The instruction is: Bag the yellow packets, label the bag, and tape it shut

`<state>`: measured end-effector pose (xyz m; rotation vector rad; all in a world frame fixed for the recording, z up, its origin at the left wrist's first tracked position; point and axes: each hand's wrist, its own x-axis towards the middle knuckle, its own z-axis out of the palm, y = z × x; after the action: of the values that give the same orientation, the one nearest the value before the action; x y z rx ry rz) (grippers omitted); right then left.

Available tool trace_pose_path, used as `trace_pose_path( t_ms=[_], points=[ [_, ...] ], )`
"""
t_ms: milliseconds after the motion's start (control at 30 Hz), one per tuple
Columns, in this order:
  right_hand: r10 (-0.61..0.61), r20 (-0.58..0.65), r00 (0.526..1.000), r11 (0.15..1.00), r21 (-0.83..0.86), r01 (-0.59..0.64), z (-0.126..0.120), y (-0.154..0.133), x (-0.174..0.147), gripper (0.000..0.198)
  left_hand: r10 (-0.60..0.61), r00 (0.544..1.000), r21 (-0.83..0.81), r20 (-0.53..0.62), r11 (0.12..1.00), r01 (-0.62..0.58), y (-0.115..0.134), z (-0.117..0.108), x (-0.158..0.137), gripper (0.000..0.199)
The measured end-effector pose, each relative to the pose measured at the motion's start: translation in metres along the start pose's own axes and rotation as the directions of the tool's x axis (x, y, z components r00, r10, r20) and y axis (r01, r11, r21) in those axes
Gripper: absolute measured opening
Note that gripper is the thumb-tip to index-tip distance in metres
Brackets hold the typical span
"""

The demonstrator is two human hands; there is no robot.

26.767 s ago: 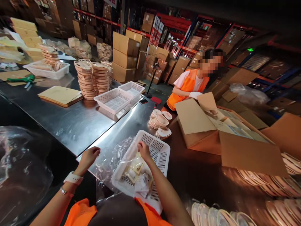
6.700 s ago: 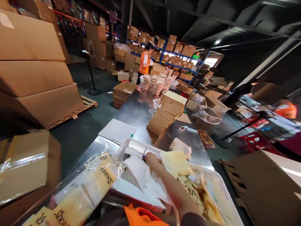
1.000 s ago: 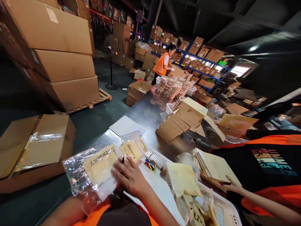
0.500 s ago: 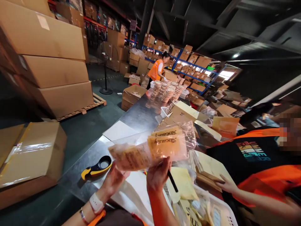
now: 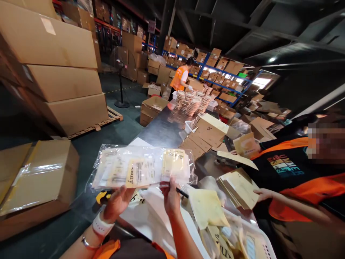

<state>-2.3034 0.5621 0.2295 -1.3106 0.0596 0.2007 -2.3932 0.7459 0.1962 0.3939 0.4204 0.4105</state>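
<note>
A long clear plastic bag (image 5: 147, 167) with several cream and yellow printed packets inside is held up above the table. My left hand (image 5: 118, 202) grips its lower edge left of the middle, its fingers partly hidden behind the bag. My right hand (image 5: 171, 196) pinches the lower edge farther right, and a black pen-like stick (image 5: 182, 192) juts out from that hand. Below the bag, white sheets (image 5: 159, 212) lie on the table. Beside my left hand shows the yellow end of a tape dispenser (image 5: 101, 197); the rest is covered.
A white basket (image 5: 265, 239) of packets stands at the lower right. There, a co-worker's hand (image 5: 265, 195) holds a stack of flat cartons (image 5: 239, 189). Cardboard boxes (image 5: 205, 138) and stacked round containers (image 5: 192, 104) stand farther along the metal table (image 5: 157, 127). A large carton (image 5: 40, 172) is at left.
The bag has moved left and turned flatter, and it now covers most of the tape dispenser. Both my hands shifted left with it. The co-worker's carton stack tilted and came into fuller view.
</note>
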Motion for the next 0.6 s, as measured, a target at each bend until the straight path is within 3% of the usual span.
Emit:
trace_pose_path(
  t_ms=[67, 133, 200, 233, 267, 333, 367, 500, 600],
  points=[
    [0.113, 0.223, 0.968, 0.969, -0.24, -0.058, -0.017, -0.016, -0.001, 0.072, -0.002, 1.0, -0.018, -0.028, 1.0, 0.002, -0.005, 0.011, 0.001, 0.064],
    [0.251, 0.443, 0.86, 0.911, -0.408, -0.055, -0.035, -0.038, -0.001, 0.077, -0.024, 0.999, -0.039, -0.043, 0.999, 0.022, -0.004, 0.023, 0.002, 0.058],
    [0.257, 0.585, 0.769, 0.935, -0.352, -0.045, -0.043, -0.057, -0.002, 0.084, -0.05, 0.996, -0.072, -0.071, 0.996, 0.045, -0.001, 0.033, 0.002, 0.057],
    [0.169, 0.619, 0.767, 0.972, -0.235, -0.025, -0.04, -0.062, -0.003, 0.085, -0.057, 0.993, -0.094, -0.1, 0.994, 0.048, 0.001, 0.036, 0.001, 0.057],
    [0.028, 0.603, 0.797, 0.997, -0.079, 0.024, -0.033, -0.064, -0.003, 0.083, -0.06, 0.988, -0.117, -0.141, 0.992, 0.044, 0.003, 0.039, 0.0, 0.056],
    [-0.228, 0.441, 0.868, 0.971, 0.174, 0.167, -0.008, -0.056, -0.003, 0.077, -0.063, 0.968, -0.157, -0.244, 0.987, 0.025, 0.003, 0.041, -0.005, 0.056],
    [-0.295, 0.352, 0.888, 0.947, 0.233, 0.222, 0.008, -0.046, -0.003, 0.074, -0.061, 0.955, -0.16, -0.292, 0.987, 0.015, 0.002, 0.04, -0.008, 0.057],
    [-0.233, 0.268, 0.935, 0.972, 0.106, 0.211, 0.062, 0.014, -0.006, 0.06, -0.013, 0.913, -0.069, -0.408, 0.997, -0.016, -0.009, 0.018, -0.026, 0.071],
    [-0.188, 0.278, 0.942, 0.975, -0.063, 0.213, 0.078, 0.06, -0.017, 0.043, 0.009, 0.894, -0.027, -0.448, 0.999, -0.024, -0.014, -0.014, -0.039, 0.069]
  ],
)
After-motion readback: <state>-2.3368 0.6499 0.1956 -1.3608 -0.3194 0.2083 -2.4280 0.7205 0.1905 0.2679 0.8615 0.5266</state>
